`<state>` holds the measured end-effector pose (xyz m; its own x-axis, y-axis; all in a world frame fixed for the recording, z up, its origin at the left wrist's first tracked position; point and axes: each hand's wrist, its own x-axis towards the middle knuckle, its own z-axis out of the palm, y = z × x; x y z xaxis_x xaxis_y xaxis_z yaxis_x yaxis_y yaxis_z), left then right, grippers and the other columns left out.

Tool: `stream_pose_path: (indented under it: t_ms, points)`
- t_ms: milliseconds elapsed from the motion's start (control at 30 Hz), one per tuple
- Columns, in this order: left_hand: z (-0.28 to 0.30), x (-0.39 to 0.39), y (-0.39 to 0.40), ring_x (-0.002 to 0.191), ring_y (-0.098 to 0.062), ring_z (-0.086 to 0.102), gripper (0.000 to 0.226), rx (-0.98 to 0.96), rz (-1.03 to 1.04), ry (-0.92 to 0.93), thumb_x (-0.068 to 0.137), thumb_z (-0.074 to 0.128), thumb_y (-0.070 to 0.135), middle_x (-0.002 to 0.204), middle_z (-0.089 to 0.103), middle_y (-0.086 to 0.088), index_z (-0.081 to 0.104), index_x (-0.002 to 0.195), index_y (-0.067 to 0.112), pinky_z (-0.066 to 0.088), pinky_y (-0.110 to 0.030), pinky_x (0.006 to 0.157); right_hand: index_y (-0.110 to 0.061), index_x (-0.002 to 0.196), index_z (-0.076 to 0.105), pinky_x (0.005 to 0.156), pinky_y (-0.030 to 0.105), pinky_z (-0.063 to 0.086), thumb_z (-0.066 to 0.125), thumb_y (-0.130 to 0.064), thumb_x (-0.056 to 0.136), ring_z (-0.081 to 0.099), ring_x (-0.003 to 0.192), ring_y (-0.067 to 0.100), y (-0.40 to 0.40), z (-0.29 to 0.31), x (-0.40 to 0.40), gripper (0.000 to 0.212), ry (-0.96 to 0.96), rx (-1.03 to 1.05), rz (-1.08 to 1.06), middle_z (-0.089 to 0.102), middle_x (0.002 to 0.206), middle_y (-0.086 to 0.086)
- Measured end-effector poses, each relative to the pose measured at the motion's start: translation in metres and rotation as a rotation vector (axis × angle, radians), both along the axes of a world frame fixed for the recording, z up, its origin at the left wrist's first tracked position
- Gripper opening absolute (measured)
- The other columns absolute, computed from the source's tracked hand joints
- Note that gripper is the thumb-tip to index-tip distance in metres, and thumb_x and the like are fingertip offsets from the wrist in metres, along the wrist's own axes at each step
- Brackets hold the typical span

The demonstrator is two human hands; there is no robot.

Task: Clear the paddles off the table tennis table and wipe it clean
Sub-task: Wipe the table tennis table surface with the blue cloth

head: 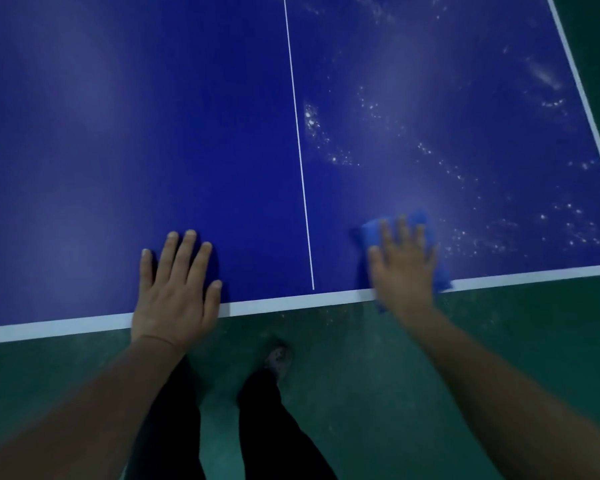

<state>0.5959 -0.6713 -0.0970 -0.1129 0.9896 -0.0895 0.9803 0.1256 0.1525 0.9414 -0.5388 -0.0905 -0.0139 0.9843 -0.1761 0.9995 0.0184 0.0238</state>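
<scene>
1. Green floor borders the blue counter; no paddles show.
2. Left hand lies flat and empty, bracing at the near edge.
3. Right hand is spread flat, pressing the blue cloth.
4. White specks lie at one to two o'clock from the cloth, nearer the right hand.

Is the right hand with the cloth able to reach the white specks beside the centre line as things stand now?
Probably yes. The right hand presses the blue cloth flat at the near edge, and the table between it and those white specks is bare. They lie farther up, so it likely means leaning forward.
</scene>
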Motion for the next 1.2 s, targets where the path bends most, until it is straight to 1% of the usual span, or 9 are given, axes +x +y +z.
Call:
stream_pose_path:
  t_ms: [167, 233, 333, 400, 567, 633, 900, 1067, 1200]
  points:
    - [0.001, 0.001, 0.001, 0.153, -0.032, 0.014, 0.067, -0.019, 0.011, 0.020, 0.098, 0.027, 0.047, 0.164, 0.023, -0.013, 0.034, 0.153, 0.010, 0.009, -0.060, 0.122, -0.033, 0.161, 0.009, 0.118, 0.069, 0.002, 0.012, -0.057, 0.101, -0.001, 0.155, 0.035, 0.026, 0.012, 0.014, 0.064, 0.129, 0.029, -0.547, 0.001, 0.170, 0.002]
    - [0.002, 0.003, 0.002, 0.153, -0.033, 0.015, 0.068, -0.025, 0.018, 0.019, 0.097, 0.028, 0.047, 0.163, 0.024, -0.013, 0.034, 0.153, 0.009, 0.009, -0.060, 0.122, -0.032, 0.160, 0.013, 0.117, 0.068, 0.002, 0.017, -0.054, 0.102, 0.004, 0.154, 0.036, 0.010, 0.006, -0.041, 0.062, 0.121, 0.052, -0.286, 0.004, 0.169, 0.003]
    - [0.005, 0.004, 0.002, 0.153, -0.032, 0.014, 0.068, -0.020, 0.033, 0.001, 0.097, 0.027, 0.047, 0.163, 0.025, -0.013, 0.036, 0.152, 0.009, 0.009, -0.059, 0.122, -0.033, 0.157, 0.027, 0.118, 0.068, 0.007, 0.024, -0.055, 0.102, 0.013, 0.153, 0.035, -0.031, -0.004, -0.093, 0.059, 0.130, 0.021, 0.502, 0.016, 0.167, 0.001]
    - [0.006, 0.004, 0.003, 0.153, -0.031, 0.015, 0.066, 0.000, 0.050, -0.035, 0.098, 0.027, 0.046, 0.163, 0.026, -0.013, 0.036, 0.152, 0.009, 0.008, -0.058, 0.122, -0.035, 0.156, 0.030, 0.117, 0.070, 0.011, 0.026, -0.057, 0.101, 0.017, 0.153, 0.033, -0.012, -0.004, -0.069, 0.059, 0.116, 0.014, 0.663, 0.023, 0.166, -0.001]
    - [0.013, 0.014, 0.021, 0.154, -0.028, 0.010, 0.069, 0.024, 0.084, -0.108, 0.097, 0.026, 0.046, 0.165, 0.022, -0.012, 0.031, 0.155, 0.008, 0.004, -0.056, 0.123, -0.037, 0.160, 0.007, 0.117, 0.069, 0.001, 0.013, -0.058, 0.102, -0.003, 0.155, 0.030, 0.069, 0.012, 0.036, 0.062, 0.092, 0.001, -0.373, -0.002, 0.170, -0.003]
    - [0.012, 0.017, 0.028, 0.155, -0.025, 0.001, 0.071, -0.014, 0.100, -0.093, 0.098, 0.024, 0.047, 0.167, 0.014, -0.010, 0.022, 0.158, 0.010, 0.001, -0.056, 0.123, -0.035, 0.161, 0.005, 0.117, 0.070, 0.001, 0.011, -0.058, 0.102, -0.005, 0.155, 0.033, 0.070, 0.016, 0.027, 0.063, 0.147, 0.010, -0.556, -0.003, 0.170, 0.000]
    - [0.008, 0.015, 0.032, 0.155, -0.025, -0.004, 0.070, -0.086, 0.097, -0.044, 0.098, 0.020, 0.050, 0.168, 0.011, -0.008, 0.021, 0.159, 0.016, 0.003, -0.059, 0.122, -0.034, 0.156, 0.031, 0.116, 0.069, 0.015, 0.026, -0.054, 0.103, 0.018, 0.153, 0.035, 0.005, 0.001, -0.041, 0.056, 0.099, -0.027, 0.745, 0.024, 0.166, 0.002]
    - [0.007, 0.014, 0.031, 0.155, -0.028, 0.003, 0.068, -0.075, 0.086, -0.045, 0.098, 0.023, 0.047, 0.166, 0.016, -0.011, 0.027, 0.158, 0.014, 0.006, -0.060, 0.122, -0.039, 0.160, 0.002, 0.120, 0.064, 0.001, 0.014, -0.057, 0.104, -0.008, 0.155, 0.028, 0.083, 0.011, 0.017, 0.060, 0.067, -0.072, -0.192, -0.006, 0.169, -0.004]
    - [0.008, 0.016, 0.030, 0.155, -0.031, 0.008, 0.068, -0.023, 0.105, -0.081, 0.097, 0.027, 0.045, 0.165, 0.019, -0.014, 0.030, 0.156, 0.011, 0.009, -0.060, 0.122, -0.036, 0.160, 0.005, 0.119, 0.067, 0.003, 0.010, -0.056, 0.103, -0.003, 0.155, 0.032, 0.045, 0.008, -0.032, 0.060, 0.082, -0.013, -0.237, -0.002, 0.170, 0.000]
